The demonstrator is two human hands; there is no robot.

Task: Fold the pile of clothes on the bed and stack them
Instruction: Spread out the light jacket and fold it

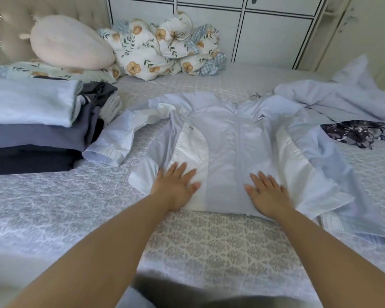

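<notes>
At the left, a stack of folded clothes [29, 123] already sits on the bed [209, 236]. In the middle, the left hand [176, 185] and right hand [267, 194], fingers straight, press the pale jacket [227, 138] flat, sleeves unfolded. Rightward, a crumpled light garment [333, 96] and a dark patterned garment [360, 132] await folding.

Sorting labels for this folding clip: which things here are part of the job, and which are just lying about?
Part of the job:
light blue jacket, pressed flat by left hand and right hand
folded stack
unfolded pale garment
dark patterned garment

Lying about:
pink pillow
floral quilt
</notes>
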